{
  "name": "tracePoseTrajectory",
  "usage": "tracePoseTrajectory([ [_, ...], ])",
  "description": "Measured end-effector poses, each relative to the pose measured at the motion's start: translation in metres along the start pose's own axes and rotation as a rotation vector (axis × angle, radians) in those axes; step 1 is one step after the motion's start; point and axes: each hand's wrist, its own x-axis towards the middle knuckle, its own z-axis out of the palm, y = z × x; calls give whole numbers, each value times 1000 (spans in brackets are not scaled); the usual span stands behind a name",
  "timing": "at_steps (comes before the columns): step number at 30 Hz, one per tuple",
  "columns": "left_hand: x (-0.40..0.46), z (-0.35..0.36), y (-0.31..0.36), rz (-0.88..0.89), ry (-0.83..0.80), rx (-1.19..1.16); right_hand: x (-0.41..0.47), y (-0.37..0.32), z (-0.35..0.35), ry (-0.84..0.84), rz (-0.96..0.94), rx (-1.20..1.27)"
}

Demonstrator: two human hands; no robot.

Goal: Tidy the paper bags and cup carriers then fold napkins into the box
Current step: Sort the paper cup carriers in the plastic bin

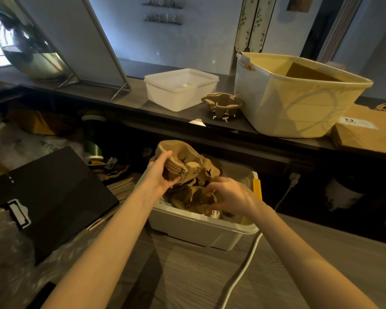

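A white plastic bin (201, 226) on the lower counter holds several brown paper cup carriers (187, 197). My left hand (159, 175) grips a stack of carriers (178, 159) and holds it above the bin's left side. My right hand (230, 196) reaches into the bin with curled fingers and pinches another carrier (206, 198). On the upper shelf one more cup carrier (222, 105) lies beside a large white tub (299, 101) with brown paper bags inside. A flat brown paper bag (366, 132) lies at the shelf's right end.
An empty white lidded box (181, 88) stands on the shelf left of the loose carrier. A black clipboard-like case (51, 197) sits at the left on plastic wrap. A white cable (241, 275) runs across the wooden counter under my right arm. A mirror frame (107, 45) leans at the back left.
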Motion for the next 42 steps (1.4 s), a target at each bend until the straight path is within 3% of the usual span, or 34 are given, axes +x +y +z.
tracePoseTrajectory([
  [9,-4,-12,8,5,-80,6,13,-17,16,43,-74,-86],
  [18,0,-17,18,24,-47,107,-8,-12,-54,158,54,103],
  [25,1,-7,19,46,-3,198,-19,-9,-83,557,78,286],
  [29,-7,2,16,-52,-108,97,-10,-20,-73,761,-13,238],
  [42,-12,-2,12,-96,-354,-35,17,-37,-47,746,-201,-30],
])
